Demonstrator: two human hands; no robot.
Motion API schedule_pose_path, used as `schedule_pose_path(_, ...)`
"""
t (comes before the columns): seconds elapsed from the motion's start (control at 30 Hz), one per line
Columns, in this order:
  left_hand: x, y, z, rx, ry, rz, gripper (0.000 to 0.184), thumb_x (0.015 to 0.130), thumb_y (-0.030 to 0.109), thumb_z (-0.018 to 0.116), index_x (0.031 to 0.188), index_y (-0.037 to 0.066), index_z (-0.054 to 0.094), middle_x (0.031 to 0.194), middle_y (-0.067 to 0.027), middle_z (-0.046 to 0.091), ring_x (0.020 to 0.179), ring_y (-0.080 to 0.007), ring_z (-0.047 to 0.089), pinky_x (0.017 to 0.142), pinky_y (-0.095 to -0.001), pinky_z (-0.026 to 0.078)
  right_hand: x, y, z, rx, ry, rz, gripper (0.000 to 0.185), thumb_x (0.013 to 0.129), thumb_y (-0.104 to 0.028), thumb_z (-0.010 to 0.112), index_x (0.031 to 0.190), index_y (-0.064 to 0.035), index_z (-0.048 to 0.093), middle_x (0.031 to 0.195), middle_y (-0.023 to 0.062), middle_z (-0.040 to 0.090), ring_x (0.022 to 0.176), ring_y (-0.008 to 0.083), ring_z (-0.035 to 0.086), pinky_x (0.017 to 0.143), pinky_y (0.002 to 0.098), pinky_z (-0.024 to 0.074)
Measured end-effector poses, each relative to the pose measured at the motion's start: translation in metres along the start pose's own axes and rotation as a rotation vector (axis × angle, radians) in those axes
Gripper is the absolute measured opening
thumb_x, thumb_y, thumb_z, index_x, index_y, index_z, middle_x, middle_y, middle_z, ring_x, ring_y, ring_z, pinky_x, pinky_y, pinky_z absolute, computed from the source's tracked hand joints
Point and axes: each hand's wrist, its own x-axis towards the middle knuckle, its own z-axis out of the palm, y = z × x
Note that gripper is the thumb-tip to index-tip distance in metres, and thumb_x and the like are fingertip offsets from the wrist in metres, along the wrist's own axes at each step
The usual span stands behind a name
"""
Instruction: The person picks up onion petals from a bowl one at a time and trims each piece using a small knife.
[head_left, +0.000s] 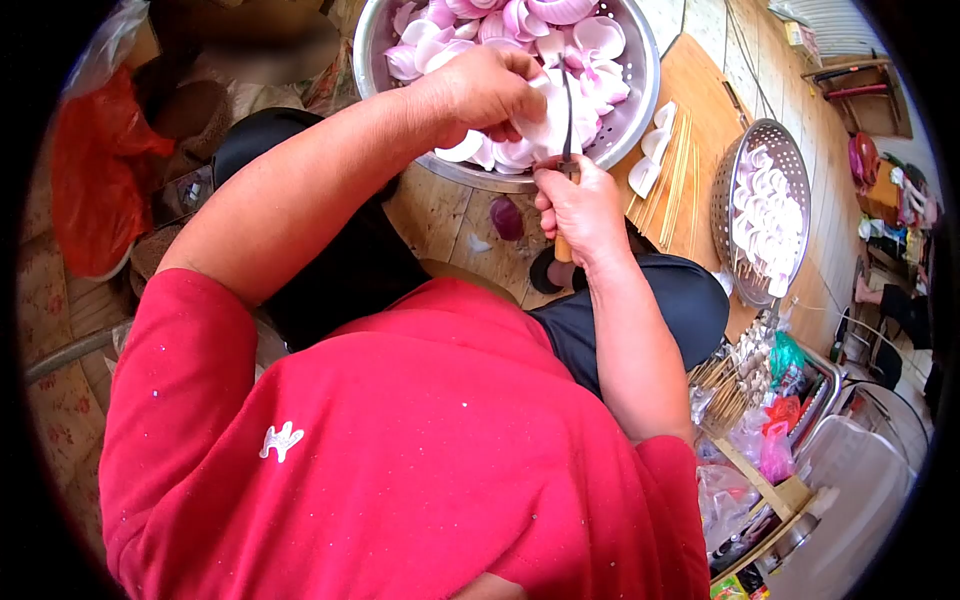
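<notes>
My left hand (490, 95) is closed on a pale piece of onion (545, 118) over a large metal colander (643, 60). In my right hand (588, 212) is a knife with a narrow dark blade (569, 110) and a wooden handle (564, 247), my fingers wrapped around the handle. The blade points away from me and lies close beside the onion piece; whether it is cutting in cannot be made out. Loose purple and white onion pieces (500, 22) fill the colander beneath both hands.
Bamboo skewers (678, 185) and white onion slices (652, 150) lie on a wooden board (690, 75) at right. Beyond stands a second perforated colander (722, 195) of skewered onion (765, 215). A purple onion piece (507, 217) is on the floor. A red plastic bag (100, 170) hangs at left.
</notes>
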Motion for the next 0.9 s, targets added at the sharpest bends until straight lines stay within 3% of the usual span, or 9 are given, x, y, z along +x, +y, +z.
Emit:
schedule_pose_path(0.1,-0.001,0.003,-0.003,-0.024,0.182,0.015,0.035,0.073,0.003,0.067,0.107,-0.003,0.058,0.079,-0.0106,0.065,0.066,-0.0176,0.065,0.058,-0.0302,0.056,-0.005,0.001,0.002,-0.026,0.085,-0.107,0.022,0.082,-0.016,0.062,0.098,-0.0008,0.059,0.067,0.0055,0.061,0.047,0.0105,0.053,0.045,0.0255,0.0440)
schedule_pose_path(0.23,0.005,0.000,-0.005,-0.105,0.225,0.112,0.032,0.074,0.002,0.068,0.104,-0.003,0.057,0.080,-0.0123,0.064,0.068,-0.0197,0.066,0.060,-0.0318,0.057,-0.011,0.013,0.010,-0.052,0.045,-0.250,0.020,0.081,-0.017,0.064,0.094,-0.0028,0.060,0.066,0.0034,0.061,0.049,0.0069,0.053,0.046,0.0244,0.0431)
schedule_pose_path(0.4,0.003,0.002,-0.003,-0.050,0.203,0.138,0.024,0.078,0.004,0.064,0.099,0.002,0.054,0.085,-0.0088,0.061,0.073,-0.0185,0.065,0.062,-0.0319,0.058,-0.008,0.023,0.017,-0.120,0.093,-0.307,0.020,0.081,-0.016,0.065,0.093,-0.0005,0.062,0.070,0.0056,0.064,0.064,0.0118,0.061,0.064,0.0276,0.0491)
schedule_pose_path(0.53,0.005,0.004,-0.002,-0.058,0.236,0.139,0.023,0.075,0.001,0.067,0.096,-0.003,0.057,0.082,-0.0126,0.063,0.071,-0.0209,0.067,0.062,-0.0323,0.059,-0.004,0.023,0.016,-0.138,0.138,-0.330,0.020,0.081,-0.016,0.065,0.093,-0.0007,0.062,0.071,0.0061,0.064,0.065,0.0119,0.061,0.065,0.0276,0.0493)
schedule_pose_path(0.83,-0.003,0.005,-0.003,-0.130,0.074,0.091,0.023,0.071,-0.002,0.067,0.091,0.000,0.057,0.081,-0.0112,0.062,0.071,-0.0219,0.066,0.058,-0.0342,0.059,-0.003,0.009,0.013,-0.038,0.049,-0.224,0.022,0.083,-0.017,0.062,0.095,0.0016,0.058,0.065,0.0035,0.059,0.048,0.0095,0.053,0.046,0.0266,0.0439)
schedule_pose_path(0.9,-0.009,0.006,0.000,-0.090,-0.110,-0.006,0.024,0.067,-0.004,0.066,0.090,0.001,0.058,0.080,-0.0096,0.062,0.070,-0.0216,0.066,0.057,-0.0345,0.059,0.003,0.010,0.010,0.047,-0.006,-0.077,0.022,0.082,-0.015,0.062,0.095,0.0022,0.058,0.064,0.0047,0.058,0.046,0.0117,0.053,0.044,0.0275,0.0437)
